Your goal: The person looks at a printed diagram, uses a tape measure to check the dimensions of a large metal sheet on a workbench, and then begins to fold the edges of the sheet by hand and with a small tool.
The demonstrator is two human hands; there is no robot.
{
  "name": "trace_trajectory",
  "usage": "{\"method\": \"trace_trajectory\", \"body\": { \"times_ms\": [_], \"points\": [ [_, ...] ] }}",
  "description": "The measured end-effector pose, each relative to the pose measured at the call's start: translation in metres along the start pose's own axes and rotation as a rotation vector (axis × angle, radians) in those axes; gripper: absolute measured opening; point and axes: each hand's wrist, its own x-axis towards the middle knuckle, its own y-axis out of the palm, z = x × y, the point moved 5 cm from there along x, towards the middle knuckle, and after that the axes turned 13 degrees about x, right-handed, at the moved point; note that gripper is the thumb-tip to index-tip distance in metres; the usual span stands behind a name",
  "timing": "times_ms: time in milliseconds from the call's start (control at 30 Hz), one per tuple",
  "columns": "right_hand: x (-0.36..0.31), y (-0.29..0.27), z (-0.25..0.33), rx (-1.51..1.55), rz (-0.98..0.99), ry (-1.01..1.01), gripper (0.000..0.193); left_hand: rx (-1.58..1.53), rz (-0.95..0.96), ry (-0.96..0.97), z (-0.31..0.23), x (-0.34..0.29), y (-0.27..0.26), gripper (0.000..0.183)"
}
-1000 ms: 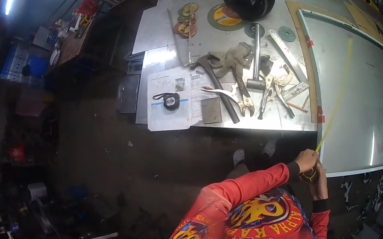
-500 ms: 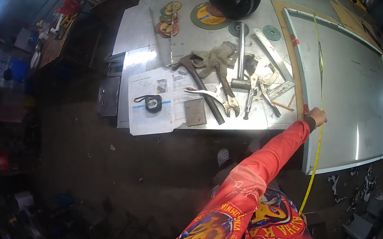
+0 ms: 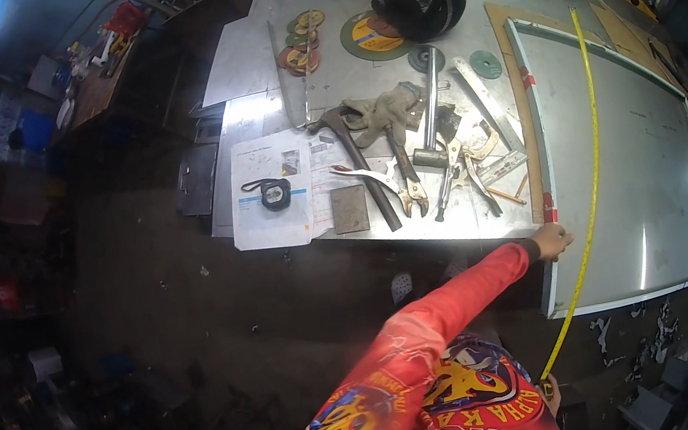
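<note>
A yellow tape measure blade (image 3: 593, 216) runs out over a shallow, light-coloured rectangular metal frame (image 3: 534, 131) with a grey sheet inside. Its near end goes down to my right hand (image 3: 555, 398), closed at my body around the tape measure's case, which is mostly hidden. My left hand (image 3: 553, 242), at the end of a red sleeve, hovers over or touches the frame's left edge near its close corner. The fingers there are loosely curled, a little left of the blade and apart from it. Red tape pieces (image 3: 550, 207) mark that edge.
Left of the frame, a metal table (image 3: 472, 226) bears a hammer (image 3: 362, 167), locking pliers (image 3: 446, 176), work gloves (image 3: 386, 114), a second tape measure (image 3: 273, 193) on printed sheets (image 3: 261, 228), grinding discs (image 3: 374, 37) and a black welding helmet (image 3: 422, 0). Metal scraps (image 3: 665, 335) lie on the floor.
My left hand has drawn back left and slightly nearer, off the blade. The blade, twisted on edge before, now lies face up in a smooth bow farther right. My right hand shows more.
</note>
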Motion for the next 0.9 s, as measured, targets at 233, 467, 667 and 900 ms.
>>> {"method": "trace_trajectory", "body": {
  "times_ms": [233,467,667,900],
  "points": [
    [0.063,-0.010,0.036,0.109,-0.015,-0.057,0.035,-0.007,0.288,-0.094,0.116,-0.147,-0.025,0.039],
    [0.071,-0.020,0.033,-0.090,0.051,-0.012,0.031,0.469,-0.265,-0.855,0.313,-0.333,-0.068,0.039],
    [0.046,-0.020,0.024,-0.004,-0.023,0.098,0.035,0.226,-0.547,-1.381,0.392,-0.441,-0.068,0.041],
    [0.034,-0.010,0.030,-0.084,-0.099,-0.017,0.040,0.109,-0.383,-0.949,0.357,-0.341,-0.093,0.034]
  ]
}}
